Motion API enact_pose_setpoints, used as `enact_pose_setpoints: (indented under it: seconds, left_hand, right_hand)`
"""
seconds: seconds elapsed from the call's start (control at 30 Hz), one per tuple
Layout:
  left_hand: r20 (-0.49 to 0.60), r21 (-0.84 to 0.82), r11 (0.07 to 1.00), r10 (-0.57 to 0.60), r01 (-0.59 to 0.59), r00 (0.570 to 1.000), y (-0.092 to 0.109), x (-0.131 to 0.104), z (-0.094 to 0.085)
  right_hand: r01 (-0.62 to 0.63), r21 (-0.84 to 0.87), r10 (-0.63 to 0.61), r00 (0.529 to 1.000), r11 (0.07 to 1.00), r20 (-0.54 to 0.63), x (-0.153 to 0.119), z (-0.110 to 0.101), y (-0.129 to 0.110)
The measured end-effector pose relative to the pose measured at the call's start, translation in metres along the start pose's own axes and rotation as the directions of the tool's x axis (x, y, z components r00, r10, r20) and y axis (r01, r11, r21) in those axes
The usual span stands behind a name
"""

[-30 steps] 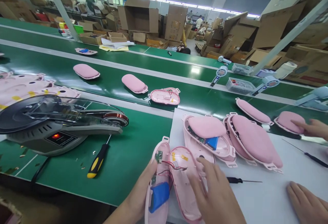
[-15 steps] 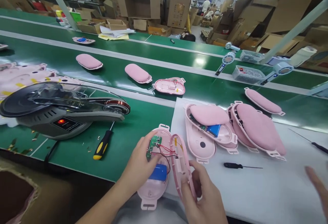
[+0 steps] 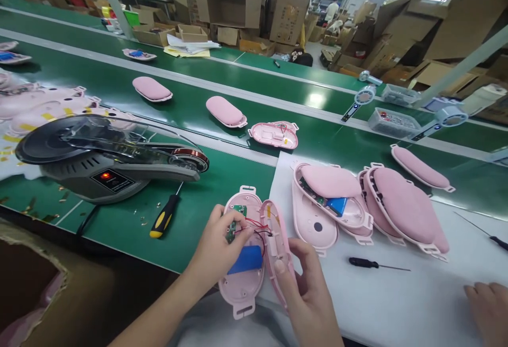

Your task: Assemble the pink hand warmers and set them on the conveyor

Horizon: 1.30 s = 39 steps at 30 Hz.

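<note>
1. Pink case: it lies opened at lower centre of the frame. The left half (image 3: 240, 290) holds a green board (image 3: 240, 210) and a blue battery (image 3: 246, 260); the right half (image 3: 281, 236) stands tilted beside it. Thin red and dark wires (image 3: 257, 224) cross between them.

2. Left hand (image 3: 222, 244): reaches over the left half, thumb and forefinger drawn together, apparently pinching the wires beside the board.

3. Right hand (image 3: 311, 289): clamped on the right half's outer edge, thumb inside, holding it tilted.

4. Step in hand: judging by the grip, arranging the wires inside the case. The next move seems to call for a light pull, the right half steady and the wires clear of the rim.

5. Around: a yellow-black screwdriver (image 3: 164, 217) and a grey machine (image 3: 130, 175) at left; more pink cases (image 3: 405, 199) and a black screwdriver (image 3: 364, 263) at right.

6. Far lower right: another person's hand (image 3: 490, 304), well apart.
</note>
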<state>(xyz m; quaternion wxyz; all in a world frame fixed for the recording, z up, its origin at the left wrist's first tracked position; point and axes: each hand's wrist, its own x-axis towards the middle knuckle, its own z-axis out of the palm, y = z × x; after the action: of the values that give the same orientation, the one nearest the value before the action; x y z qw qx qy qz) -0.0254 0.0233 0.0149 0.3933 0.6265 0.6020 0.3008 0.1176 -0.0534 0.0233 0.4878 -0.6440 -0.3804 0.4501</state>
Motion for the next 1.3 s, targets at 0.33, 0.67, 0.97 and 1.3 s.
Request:
enact_pose_setpoints:
  seconds: [0.33, 0.67, 0.97, 1.3]
  left_hand:
    - [-0.057, 0.221, 0.973, 0.074, -0.06, 0.996, 0.012, 0.0, 0.004]
    - [-0.054, 0.269, 0.96, 0.096, -0.078, 0.994, 0.026, -0.005, 0.011]
    - [0.103, 0.335, 0.938, 0.057, -0.089, 0.993, 0.039, -0.004, -0.002]
    - [0.166, 0.432, 0.893, 0.06, -0.128, 0.984, 0.042, -0.005, -0.004]
  right_hand:
    - [0.068, -0.005, -0.068, 0.998, 0.998, 0.001, -0.005, 0.009, 0.016]
    - [0.035, 0.116, -0.037, 0.999, 0.993, 0.013, -0.004, 0.012, 0.014]
    - [0.124, 0.19, -0.135, 0.99, 0.974, 0.041, -0.005, 0.013, 0.021]
    - [0.068, 0.229, -0.075, 0.997, 0.971, 0.02, -0.006, 0.019, 0.011]
